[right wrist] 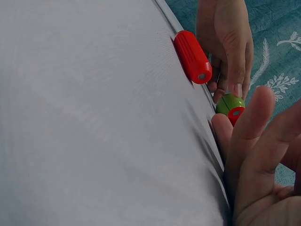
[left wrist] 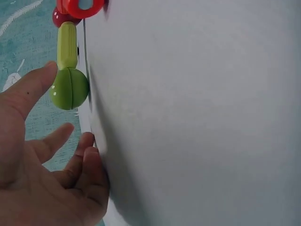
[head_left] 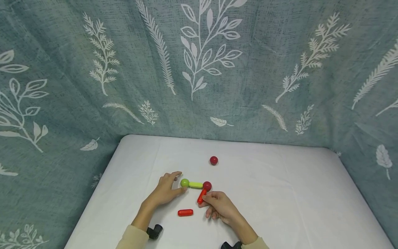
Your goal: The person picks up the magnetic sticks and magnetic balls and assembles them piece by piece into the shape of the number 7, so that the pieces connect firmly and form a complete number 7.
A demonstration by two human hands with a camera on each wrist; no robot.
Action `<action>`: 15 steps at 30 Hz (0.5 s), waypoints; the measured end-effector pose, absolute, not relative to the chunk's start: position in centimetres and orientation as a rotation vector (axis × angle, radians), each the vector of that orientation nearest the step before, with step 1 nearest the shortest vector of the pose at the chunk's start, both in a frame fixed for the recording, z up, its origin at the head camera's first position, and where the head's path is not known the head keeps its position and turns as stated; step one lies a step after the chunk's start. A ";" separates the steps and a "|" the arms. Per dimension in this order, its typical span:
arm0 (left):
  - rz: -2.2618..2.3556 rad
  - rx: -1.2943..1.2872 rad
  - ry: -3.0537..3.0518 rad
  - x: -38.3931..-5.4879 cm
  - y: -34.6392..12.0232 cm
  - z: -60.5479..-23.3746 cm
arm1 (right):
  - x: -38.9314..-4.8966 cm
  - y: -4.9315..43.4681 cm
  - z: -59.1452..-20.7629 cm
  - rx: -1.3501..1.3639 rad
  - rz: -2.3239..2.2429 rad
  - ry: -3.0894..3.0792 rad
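A green ball (head_left: pixel 185 183), a yellow-green rod (head_left: pixel 196 185) and a dark red ball (head_left: pixel 207 186) stand joined in a row on the white table. My right hand (head_left: pixel 220 206) pinches a red rod (head_left: pixel 201 196) between thumb and fingers; the rod's far end meets the dark red ball. My left hand (head_left: pixel 166 189) is beside the green ball, fingers spread, its thumb tip right at the ball and rod in the left wrist view. A second red rod (head_left: pixel 185 212) lies between the two forearms, seen also at the top of the right wrist view.
Another dark red ball (head_left: pixel 214 160) sits farther back on the white tabletop (head_left: pixel 280 186). Black straps with camera mounts (head_left: pixel 154 231) are on both wrists. A teal curtain (head_left: pixel 248 86) with white leaf patterns hangs behind the table.
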State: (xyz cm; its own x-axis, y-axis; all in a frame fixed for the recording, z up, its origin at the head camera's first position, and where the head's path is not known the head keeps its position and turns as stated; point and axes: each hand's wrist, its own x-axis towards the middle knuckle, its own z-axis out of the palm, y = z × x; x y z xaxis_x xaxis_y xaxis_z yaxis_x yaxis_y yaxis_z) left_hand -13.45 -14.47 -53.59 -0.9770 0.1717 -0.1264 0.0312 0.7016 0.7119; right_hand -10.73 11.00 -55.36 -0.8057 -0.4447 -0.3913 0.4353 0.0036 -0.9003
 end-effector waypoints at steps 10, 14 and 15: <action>1.239 0.232 2.709 -10.7 -15.2 -51.7 | -10.7 11.0 -55.3 -0.015 -1.859 1.679; 1.298 0.362 2.639 -9.3 -15.5 -51.5 | -10.7 11.0 -55.3 -0.024 -1.863 1.676; 1.296 0.386 2.623 -9.0 -15.5 -51.5 | -10.7 11.1 -55.3 -0.023 -1.864 1.675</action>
